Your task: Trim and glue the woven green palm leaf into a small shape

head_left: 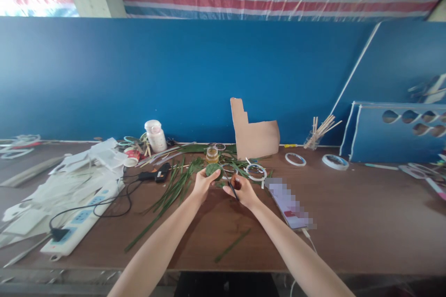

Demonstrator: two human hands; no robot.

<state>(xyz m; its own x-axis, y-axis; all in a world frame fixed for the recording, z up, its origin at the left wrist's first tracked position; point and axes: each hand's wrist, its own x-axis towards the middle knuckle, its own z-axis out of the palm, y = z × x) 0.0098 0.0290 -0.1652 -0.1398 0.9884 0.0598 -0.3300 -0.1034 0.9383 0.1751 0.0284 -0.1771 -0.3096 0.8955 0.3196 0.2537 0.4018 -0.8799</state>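
My left hand pinches a green leaf piece held just above the brown table. My right hand is closed around a thin dark tool, perhaps scissors or a brush, whose tip points at the leaf. Long green leaf strips lie fanned out to the left of my hands. A small jar of amber liquid stands just behind the leaf.
A black glue gun and a white power strip lie at left beside white paper scraps. A phone lies right of my hands. Tape rolls, a cardboard piece, a white bottle and sticks line the blue wall.
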